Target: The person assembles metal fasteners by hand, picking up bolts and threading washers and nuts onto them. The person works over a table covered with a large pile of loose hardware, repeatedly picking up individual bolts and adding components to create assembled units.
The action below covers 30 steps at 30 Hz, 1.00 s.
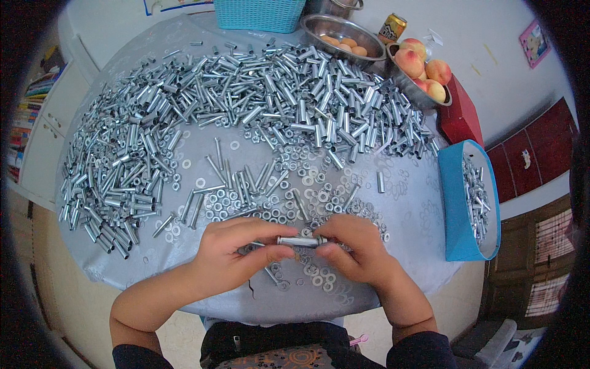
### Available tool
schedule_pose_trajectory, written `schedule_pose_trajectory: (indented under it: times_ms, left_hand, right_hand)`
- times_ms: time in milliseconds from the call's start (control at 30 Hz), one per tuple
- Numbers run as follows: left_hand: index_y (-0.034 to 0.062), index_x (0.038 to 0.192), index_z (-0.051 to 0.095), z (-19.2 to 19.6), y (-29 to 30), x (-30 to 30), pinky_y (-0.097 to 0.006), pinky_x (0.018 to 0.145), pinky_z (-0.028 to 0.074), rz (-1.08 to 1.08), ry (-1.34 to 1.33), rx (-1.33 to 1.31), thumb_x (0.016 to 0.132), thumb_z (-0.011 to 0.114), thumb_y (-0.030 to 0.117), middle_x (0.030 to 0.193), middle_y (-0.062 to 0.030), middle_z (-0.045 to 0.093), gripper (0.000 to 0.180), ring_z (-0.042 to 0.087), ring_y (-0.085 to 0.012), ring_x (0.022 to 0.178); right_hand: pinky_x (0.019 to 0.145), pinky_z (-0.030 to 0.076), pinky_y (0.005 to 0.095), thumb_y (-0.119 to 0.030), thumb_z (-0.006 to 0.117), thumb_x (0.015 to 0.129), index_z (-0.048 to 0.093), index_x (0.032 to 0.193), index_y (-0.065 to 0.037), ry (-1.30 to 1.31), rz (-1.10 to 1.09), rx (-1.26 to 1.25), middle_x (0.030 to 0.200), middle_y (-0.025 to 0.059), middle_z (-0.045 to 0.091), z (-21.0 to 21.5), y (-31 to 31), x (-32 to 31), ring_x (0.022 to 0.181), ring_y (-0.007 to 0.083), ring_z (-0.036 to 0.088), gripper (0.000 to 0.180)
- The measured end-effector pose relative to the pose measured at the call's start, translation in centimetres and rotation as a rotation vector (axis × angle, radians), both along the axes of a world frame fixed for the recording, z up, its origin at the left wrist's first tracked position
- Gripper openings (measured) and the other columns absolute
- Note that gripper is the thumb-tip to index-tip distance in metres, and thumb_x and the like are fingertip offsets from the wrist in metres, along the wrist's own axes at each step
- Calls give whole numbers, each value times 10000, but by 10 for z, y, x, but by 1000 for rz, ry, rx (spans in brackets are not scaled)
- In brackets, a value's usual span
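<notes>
Between my two hands, near the front edge of the table, a shiny metal sleeve bolt lies level. My left hand is closed on its left end with thumb and forefinger. At the other end, my right hand pinches what looks like a washer or nut; the fingers partly hide it. Just beyond my hands are loose nuts and washers, with several long bolts lying among them. A wide heap of metal sleeves and bolts curves across the far and left parts of the table.
To the right stands a blue fabric box with metal pieces inside. A steel bowl of eggs, a steel bowl of peaches, a can and a blue basket line the far edge. One sleeve lies apart.
</notes>
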<state>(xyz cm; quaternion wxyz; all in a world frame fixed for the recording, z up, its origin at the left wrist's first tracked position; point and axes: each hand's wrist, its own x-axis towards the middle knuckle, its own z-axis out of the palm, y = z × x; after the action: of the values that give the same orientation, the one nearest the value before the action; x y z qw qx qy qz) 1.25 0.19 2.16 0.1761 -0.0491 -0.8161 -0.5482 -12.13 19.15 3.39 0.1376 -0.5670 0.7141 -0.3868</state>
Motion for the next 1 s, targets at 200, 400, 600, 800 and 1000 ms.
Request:
schedule_pose_trajectory:
  times_ms: [200,400,600,800,1000]
  left_hand:
    - [50,1040,674,-1,2,0,-262,594,498,-7,19,11,760,728,67,821,-99,673,285,656,-168,700]
    - [34,1030,669,0,3,3,-252,603,501,-12,22,7,775,702,27,819,-105,674,257,659,-157,690]
    - [11,1045,648,-2,1,5,-235,619,506,13,-45,267,802,655,-25,828,-96,672,246,659,-126,713]
    - [-5,1041,640,-5,3,4,-239,614,498,-44,-123,301,804,660,-12,817,-91,661,238,650,-122,693]
    - [9,1031,645,-4,1,2,-243,600,486,-43,69,-34,802,664,1,788,-93,655,230,648,-142,669]
  right_hand:
    - [603,444,401,-236,601,865,609,863,-39,-86,-19,-20,735,126,584,1,2,0,671,325,579,197]
    - [607,440,349,-217,587,876,596,866,-41,-456,10,117,717,110,556,0,8,-2,644,261,558,177]
    - [622,455,355,-149,673,807,579,971,-40,-160,-51,-95,807,117,574,5,-1,5,706,267,581,218]
    - [589,435,389,-194,662,812,577,931,-50,99,57,-97,767,123,552,-4,-2,-4,678,316,557,206]
    - [573,408,427,-243,614,848,562,839,-50,-191,111,128,725,128,532,2,4,-3,662,350,535,200]
